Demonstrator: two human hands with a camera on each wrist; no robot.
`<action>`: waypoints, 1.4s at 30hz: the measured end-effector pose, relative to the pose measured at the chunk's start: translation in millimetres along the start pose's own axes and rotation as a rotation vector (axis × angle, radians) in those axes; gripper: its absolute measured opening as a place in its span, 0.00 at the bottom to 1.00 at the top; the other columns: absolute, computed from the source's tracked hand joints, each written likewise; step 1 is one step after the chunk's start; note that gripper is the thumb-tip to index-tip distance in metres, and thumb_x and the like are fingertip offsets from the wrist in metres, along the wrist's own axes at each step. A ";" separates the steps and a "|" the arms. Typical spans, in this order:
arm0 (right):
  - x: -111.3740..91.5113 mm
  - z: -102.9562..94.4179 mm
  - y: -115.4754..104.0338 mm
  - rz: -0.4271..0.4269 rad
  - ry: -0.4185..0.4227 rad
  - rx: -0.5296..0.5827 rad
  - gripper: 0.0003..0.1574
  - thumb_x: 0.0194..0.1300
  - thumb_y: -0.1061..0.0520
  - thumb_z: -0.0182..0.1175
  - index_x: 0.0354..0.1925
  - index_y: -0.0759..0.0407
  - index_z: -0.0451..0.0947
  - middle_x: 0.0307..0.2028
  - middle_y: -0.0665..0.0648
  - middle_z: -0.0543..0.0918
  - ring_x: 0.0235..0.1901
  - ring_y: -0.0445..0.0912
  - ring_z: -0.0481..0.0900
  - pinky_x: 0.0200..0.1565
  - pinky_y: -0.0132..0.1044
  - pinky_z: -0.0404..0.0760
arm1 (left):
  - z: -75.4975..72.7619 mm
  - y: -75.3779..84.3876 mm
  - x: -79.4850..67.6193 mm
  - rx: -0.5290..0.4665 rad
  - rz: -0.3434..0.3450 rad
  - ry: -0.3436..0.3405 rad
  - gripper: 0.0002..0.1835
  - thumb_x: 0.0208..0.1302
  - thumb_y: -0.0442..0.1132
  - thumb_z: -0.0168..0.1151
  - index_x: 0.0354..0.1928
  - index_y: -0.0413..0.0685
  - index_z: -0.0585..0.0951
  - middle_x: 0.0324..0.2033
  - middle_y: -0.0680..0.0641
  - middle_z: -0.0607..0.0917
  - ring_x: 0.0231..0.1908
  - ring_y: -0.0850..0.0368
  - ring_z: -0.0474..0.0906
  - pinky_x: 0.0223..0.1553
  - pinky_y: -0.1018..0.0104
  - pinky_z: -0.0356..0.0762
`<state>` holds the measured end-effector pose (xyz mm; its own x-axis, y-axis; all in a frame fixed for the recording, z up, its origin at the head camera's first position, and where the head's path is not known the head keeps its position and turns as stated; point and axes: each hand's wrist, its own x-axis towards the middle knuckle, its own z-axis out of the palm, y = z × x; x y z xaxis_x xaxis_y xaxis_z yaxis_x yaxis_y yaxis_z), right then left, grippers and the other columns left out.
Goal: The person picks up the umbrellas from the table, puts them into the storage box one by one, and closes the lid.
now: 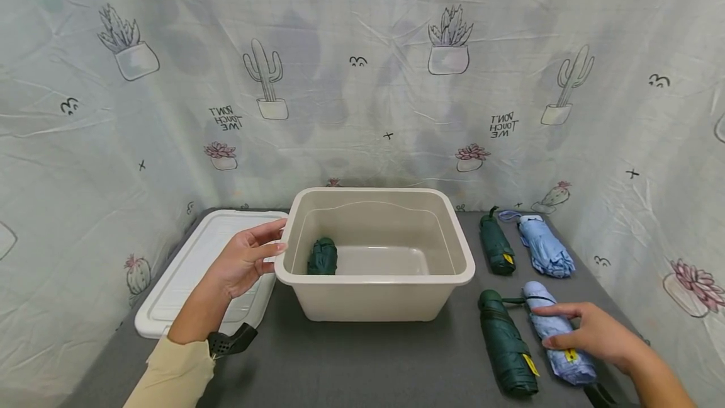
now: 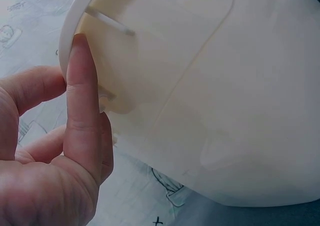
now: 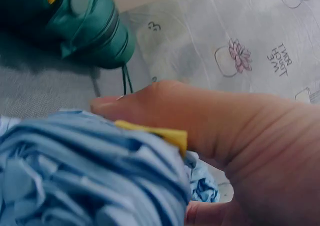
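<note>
My left hand (image 1: 245, 258) is at the left end of a beige plastic bin (image 1: 374, 300), its fairly straight fingers touching the rim from outside. In the left wrist view one finger lies along the wall just under the rim. A folded dark green umbrella (image 1: 323, 257) rests inside the bin, on the left. On the right, my right hand (image 1: 595, 335) grips a folded light blue umbrella (image 1: 552, 317), thumb on the near side and fingers across its top; the right wrist view shows its gathered fabric (image 3: 90, 176) close up. Beside it lies a larger dark green umbrella (image 1: 506, 348).
Behind these, another dark green umbrella (image 1: 496, 245) and a blue umbrella (image 1: 545, 247) lie side by side. A white lid (image 1: 198, 269) lies flat left of the bin. The grey tabletop (image 1: 351, 364) is bordered by a printed curtain (image 1: 374, 99).
</note>
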<state>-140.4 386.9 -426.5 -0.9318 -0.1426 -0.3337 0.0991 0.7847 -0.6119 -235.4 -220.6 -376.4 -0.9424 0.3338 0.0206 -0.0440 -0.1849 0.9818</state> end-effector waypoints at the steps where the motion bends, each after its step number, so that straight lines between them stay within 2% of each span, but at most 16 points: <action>1: 0.5 -0.2 -2.3 -0.008 0.003 0.018 0.39 0.49 0.45 0.71 0.59 0.53 0.75 0.58 0.72 0.70 0.53 0.59 0.69 0.41 0.39 0.75 | -0.2 -0.2 -0.1 -0.003 0.002 -0.003 0.33 0.61 0.30 0.60 0.68 0.39 0.62 0.50 0.42 0.76 0.44 0.52 0.83 0.39 0.54 0.82; 6: 1.9 -3.2 -15.0 -0.063 0.023 0.091 0.39 0.50 0.47 0.71 0.60 0.55 0.74 0.62 0.72 0.66 0.55 0.60 0.66 0.39 0.36 0.77 | -1.7 -0.6 -0.2 -0.014 0.013 -0.027 0.33 0.61 0.29 0.60 0.68 0.37 0.61 0.49 0.42 0.77 0.43 0.52 0.84 0.39 0.55 0.82; 10: 3.3 -6.5 -22.9 -0.084 0.021 0.161 0.38 0.52 0.50 0.70 0.60 0.57 0.73 0.65 0.74 0.61 0.54 0.60 0.67 0.38 0.37 0.80 | -1.4 -0.5 0.1 -0.007 0.007 -0.020 0.33 0.61 0.29 0.60 0.68 0.37 0.61 0.50 0.42 0.77 0.44 0.51 0.83 0.40 0.54 0.82; 14: 4.6 -10.4 -29.4 -0.079 -0.009 0.271 0.38 0.54 0.52 0.68 0.62 0.61 0.70 0.59 0.74 0.66 0.42 0.53 0.77 0.33 0.42 0.83 | -0.2 0.1 0.3 0.006 0.001 -0.005 0.33 0.61 0.30 0.61 0.68 0.38 0.62 0.50 0.41 0.76 0.44 0.51 0.83 0.40 0.54 0.82; 16: 5.1 -12.5 -32.3 -0.074 -0.014 0.309 0.38 0.54 0.53 0.68 0.62 0.62 0.69 0.52 0.72 0.70 0.35 0.49 0.79 0.31 0.44 0.83 | 0.1 0.3 0.6 0.007 0.001 -0.003 0.33 0.61 0.30 0.60 0.68 0.38 0.62 0.51 0.41 0.76 0.44 0.51 0.83 0.40 0.54 0.82; 18: 6.0 -14.5 -35.4 -0.070 -0.011 0.325 0.38 0.55 0.53 0.68 0.62 0.61 0.69 0.48 0.69 0.71 0.33 0.47 0.80 0.31 0.45 0.84 | 0.2 0.3 0.6 0.008 0.000 -0.002 0.33 0.61 0.30 0.60 0.68 0.39 0.62 0.51 0.41 0.76 0.44 0.52 0.83 0.40 0.54 0.82; 27: 8.9 -23.9 -59.7 -0.079 0.027 0.336 0.39 0.55 0.54 0.68 0.64 0.56 0.68 0.49 0.70 0.68 0.36 0.49 0.78 0.34 0.44 0.83 | -1.3 -0.1 0.3 0.020 0.005 -0.004 0.34 0.61 0.31 0.61 0.68 0.39 0.62 0.51 0.41 0.76 0.45 0.52 0.83 0.40 0.54 0.82; 31: 10.5 -27.6 -72.1 -0.091 0.036 0.379 0.40 0.55 0.55 0.68 0.64 0.56 0.67 0.56 0.73 0.63 0.40 0.51 0.77 0.38 0.45 0.84 | -1.5 -0.2 0.1 0.022 0.002 0.000 0.34 0.61 0.31 0.61 0.68 0.39 0.62 0.51 0.40 0.75 0.44 0.52 0.83 0.40 0.54 0.82; 40: 14.5 -36.7 -100.3 -0.135 -0.001 0.442 0.42 0.55 0.58 0.67 0.67 0.53 0.65 0.59 0.72 0.59 0.42 0.53 0.78 0.42 0.46 0.84 | -2.1 -0.5 -0.4 0.008 0.000 -0.010 0.34 0.61 0.30 0.61 0.69 0.39 0.61 0.50 0.41 0.76 0.43 0.53 0.83 0.40 0.54 0.82; 42: 15.0 -38.8 -106.7 -0.139 -0.008 0.451 0.42 0.55 0.58 0.67 0.67 0.52 0.65 0.58 0.71 0.61 0.43 0.53 0.78 0.43 0.46 0.83 | -2.4 -1.1 -0.3 0.007 0.006 -0.016 0.34 0.61 0.30 0.60 0.69 0.39 0.61 0.50 0.41 0.76 0.44 0.53 0.83 0.40 0.54 0.82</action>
<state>-178.5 324.4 -338.4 -0.9444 -0.2341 -0.2309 0.1168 0.4176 -0.9011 -235.8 -222.7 -378.0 -0.9371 0.3479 0.0292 -0.0362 -0.1800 0.9830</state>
